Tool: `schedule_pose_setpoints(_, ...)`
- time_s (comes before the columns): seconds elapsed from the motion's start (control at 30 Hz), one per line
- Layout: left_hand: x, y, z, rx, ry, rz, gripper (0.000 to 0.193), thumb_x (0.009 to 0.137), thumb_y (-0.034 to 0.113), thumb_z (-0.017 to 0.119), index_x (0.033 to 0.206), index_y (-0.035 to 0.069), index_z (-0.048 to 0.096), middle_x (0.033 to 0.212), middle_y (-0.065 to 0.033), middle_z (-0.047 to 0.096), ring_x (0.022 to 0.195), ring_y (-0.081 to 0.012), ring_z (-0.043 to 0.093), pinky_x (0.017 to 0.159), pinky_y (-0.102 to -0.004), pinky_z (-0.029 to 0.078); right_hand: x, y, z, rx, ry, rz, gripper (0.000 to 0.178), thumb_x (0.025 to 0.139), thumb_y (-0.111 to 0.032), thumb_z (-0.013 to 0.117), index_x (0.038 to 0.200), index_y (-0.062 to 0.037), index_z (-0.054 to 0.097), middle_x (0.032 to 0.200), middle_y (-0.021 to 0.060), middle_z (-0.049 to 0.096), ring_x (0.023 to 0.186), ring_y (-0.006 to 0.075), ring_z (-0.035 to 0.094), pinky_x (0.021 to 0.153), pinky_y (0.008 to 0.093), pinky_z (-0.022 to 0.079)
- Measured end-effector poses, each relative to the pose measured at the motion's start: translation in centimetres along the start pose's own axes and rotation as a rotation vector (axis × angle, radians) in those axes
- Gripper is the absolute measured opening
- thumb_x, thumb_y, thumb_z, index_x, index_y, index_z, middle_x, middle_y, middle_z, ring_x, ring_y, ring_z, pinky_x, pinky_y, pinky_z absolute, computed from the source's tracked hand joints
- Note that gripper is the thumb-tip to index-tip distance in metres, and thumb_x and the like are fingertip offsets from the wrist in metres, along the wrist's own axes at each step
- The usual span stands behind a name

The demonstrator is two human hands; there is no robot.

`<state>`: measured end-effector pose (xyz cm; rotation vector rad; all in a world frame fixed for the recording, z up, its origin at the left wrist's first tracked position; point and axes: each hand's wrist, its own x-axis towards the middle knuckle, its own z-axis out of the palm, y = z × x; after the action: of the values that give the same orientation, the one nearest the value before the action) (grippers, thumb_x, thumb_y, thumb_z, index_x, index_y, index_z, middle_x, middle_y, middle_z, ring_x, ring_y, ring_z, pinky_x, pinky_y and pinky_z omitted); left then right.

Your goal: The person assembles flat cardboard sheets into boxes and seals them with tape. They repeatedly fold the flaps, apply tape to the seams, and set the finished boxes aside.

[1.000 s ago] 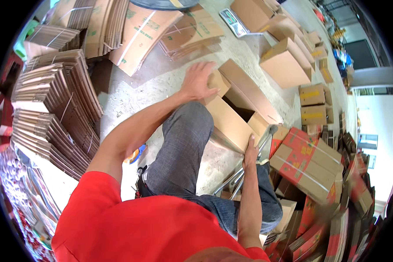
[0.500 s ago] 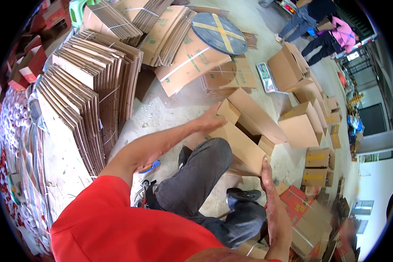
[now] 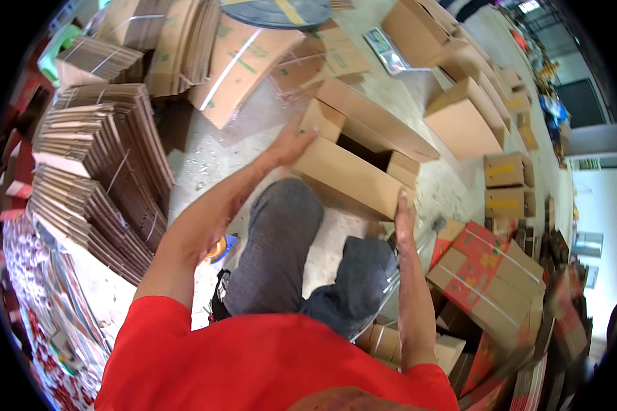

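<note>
A brown cardboard box (image 3: 353, 179) with raised flaps is held out in front of my knees, its top partly open onto a dark inside. My left hand (image 3: 293, 142) grips its left end, thumb over the upper edge. At the box's near right corner, my right hand (image 3: 404, 218) presses against the side with the thumb up; its other fingers are mostly hidden. A blue tape dispenser with an orange roll (image 3: 219, 249) lies on the floor beneath my left forearm.
Bundled flat cartons (image 3: 103, 178) stack up at left. A dark round lid (image 3: 281, 10) with a yellow cross rests on cartons ahead. Beyond the box are a scale (image 3: 385, 51) and several open boxes (image 3: 465, 120). Red-and-brown cartons (image 3: 490, 274) crowd the right.
The view has shifted, and the box has come more level, with both hands still on it. The people at the far right have mostly gone out of view.
</note>
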<state>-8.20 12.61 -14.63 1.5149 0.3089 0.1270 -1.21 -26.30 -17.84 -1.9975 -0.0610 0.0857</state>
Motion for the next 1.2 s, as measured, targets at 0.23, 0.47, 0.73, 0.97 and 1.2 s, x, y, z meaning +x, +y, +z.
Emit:
schedule_pose_setpoints(0.23,0.4,0.1,-0.2,0.043,-0.111,-0.015,0.078,0.094,0.027,0.073,0.158,0.003,0.035,0.14,-0.019,0.06,0.126,-0.0265,0.06,0.106,-0.0394,0.048,-0.8,-2.1,-0.9,0.034,-0.047,0.176,0.065,0.105,-0.044,0.058,0.148,0.0038,0.051,0.146,0.0189,0.057,0.135,0.0307,0.052,0.115,0.0391,0.036)
schedule_pose_setpoints(0.47,-1.6,-1.0,0.7,0.189,-0.077,-0.08,0.073,0.093,0.025,0.074,0.154,0.0,0.041,0.138,-0.0163,0.062,0.124,-0.0246,0.061,0.106,-0.0374,0.048,-3.4,-3.4,-1.4,0.22,-0.124,0.263,0.062,0.107,-0.043,0.054,0.148,0.0031,0.049,0.144,0.0176,0.059,0.131,0.027,0.054,0.112,0.0386,0.039)
schedule_pose_setpoints(0.73,-2.4,0.1,1.2,0.182,0.006,-0.001,0.073,0.092,0.028,0.075,0.151,0.0,0.045,0.138,-0.016,0.062,0.124,-0.024,0.06,0.105,-0.0365,0.048,-4.0,-5.9,-0.8,0.089,-0.041,0.311,0.058,0.107,-0.04,0.052,0.148,0.0013,0.051,0.141,0.0169,0.061,0.13,0.0269,0.055,0.112,0.038,0.039)
schedule_pose_setpoints(0.97,-1.1,-1.1,0.7,0.181,-0.006,-0.052,0.073,0.091,0.03,0.077,0.149,-0.003,0.046,0.135,-0.0175,0.064,0.123,-0.0249,0.062,0.105,-0.0368,0.049,-2.6,-3.0,-1.4,0.172,-0.118,0.331,0.058,0.107,-0.041,0.052,0.148,0.0007,0.051,0.143,0.0177,0.06,0.132,0.0273,0.055,0.112,0.0377,0.039)
schedule_pose_setpoints(1.2,-1.7,-0.4,1.3,0.191,0.013,-0.032,0.078,0.091,0.032,0.077,0.15,-0.006,0.042,0.137,-0.0222,0.062,0.125,-0.0287,0.061,0.106,-0.0383,0.048,-2.7,-2.8,-1.8,0.153,-0.117,0.3,0.066,0.105,-0.047,0.056,0.15,0.0003,0.048,0.138,0.0153,0.063,0.124,0.0237,0.059,0.109,0.0372,0.043)
